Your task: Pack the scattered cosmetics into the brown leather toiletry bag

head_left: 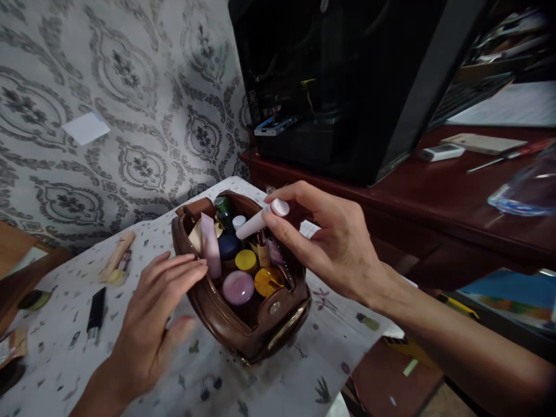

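A brown leather bag (216,320) stands unzipped on the table, full of cosmetics. My right hand (345,246) pinches a slim pale tube (254,225) with a white cap, tilted over the bag's opening. My left hand (150,315) has its fingers stretched out, the tips at the bag's left rim. Inside the bag are a pale pink tube (211,249), a lilac round jar (238,288), a yellow-lidded jar (246,261), an amber-orange container (268,281), a dark blue round item (228,246) and a green-capped bottle (222,207).
On the white patterned tablecloth (269,385) lie a black tube (96,313), a beige tube (116,255) and a small yellow-ended bottle (117,277). A large black glass-sided case (347,87) stands on the dark red desk (399,191) behind. A screwdriver (521,153) lies on the desk's right side.
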Motion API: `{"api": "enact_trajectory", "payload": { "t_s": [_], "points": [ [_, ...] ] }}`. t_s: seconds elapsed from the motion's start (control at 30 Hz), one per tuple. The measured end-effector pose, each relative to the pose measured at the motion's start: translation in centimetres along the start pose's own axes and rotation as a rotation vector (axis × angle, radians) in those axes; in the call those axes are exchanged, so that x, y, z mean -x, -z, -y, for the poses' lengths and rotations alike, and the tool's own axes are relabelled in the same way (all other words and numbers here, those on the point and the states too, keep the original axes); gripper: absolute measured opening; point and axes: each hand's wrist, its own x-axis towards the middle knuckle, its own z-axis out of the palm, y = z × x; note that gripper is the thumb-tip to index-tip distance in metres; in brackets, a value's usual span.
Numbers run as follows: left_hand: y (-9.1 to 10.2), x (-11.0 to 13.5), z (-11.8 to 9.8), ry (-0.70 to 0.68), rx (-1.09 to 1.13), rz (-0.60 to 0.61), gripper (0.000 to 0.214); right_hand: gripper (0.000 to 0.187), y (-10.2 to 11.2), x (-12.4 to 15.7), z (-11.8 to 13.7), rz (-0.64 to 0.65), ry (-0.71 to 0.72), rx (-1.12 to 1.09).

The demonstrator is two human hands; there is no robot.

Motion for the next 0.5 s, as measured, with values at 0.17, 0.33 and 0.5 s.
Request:
{"api": "enact_trajectory", "payload": {
  "t_s": [0.17, 0.33, 0.5],
  "points": [
    [1.1, -4.8, 2.6, 0.162, -0.11, 0.058, 0.032, 0.011, -0.5, -2.1, 0.0, -0.019, 0.006, -0.097],
    [0.7, -6.8, 4.7, 0.182, -0.115, 0.223, 0.042, 0.012, -2.2, -5.4, -0.2, 0.048, 0.061, -0.101],
    [0.5, -6.4, 5.1, 0.25, 0.018, 0.187, 0.044, 0.019, -5.5, -9.4, -0.1, 0.244, 0.076, 0.042]
  ]
}}
